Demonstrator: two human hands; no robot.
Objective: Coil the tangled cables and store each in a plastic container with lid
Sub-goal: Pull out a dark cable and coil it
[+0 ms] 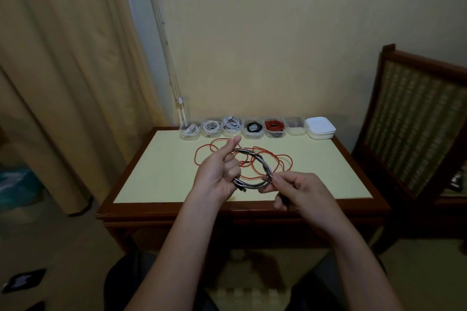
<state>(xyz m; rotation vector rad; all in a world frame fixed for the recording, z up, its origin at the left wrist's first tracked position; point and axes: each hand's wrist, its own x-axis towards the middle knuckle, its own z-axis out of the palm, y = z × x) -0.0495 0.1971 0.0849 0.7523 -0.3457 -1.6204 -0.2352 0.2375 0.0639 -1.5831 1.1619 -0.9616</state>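
While left hand grips grey cable coil, thumb up, right hand pinches coil's opposite side above table.

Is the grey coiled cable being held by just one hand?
No: the left hand grips one side of the grey coiled cable and the right hand pinches the other.

I see the surface carrying a row of containers along its far edge, with a stack of lids at the row's right end. A loose cable lies on the surface just before the row, and above it the coil is held between the left hand on its left side and the right hand at its near right. A chair stands right of the surface, a curtain to its left.
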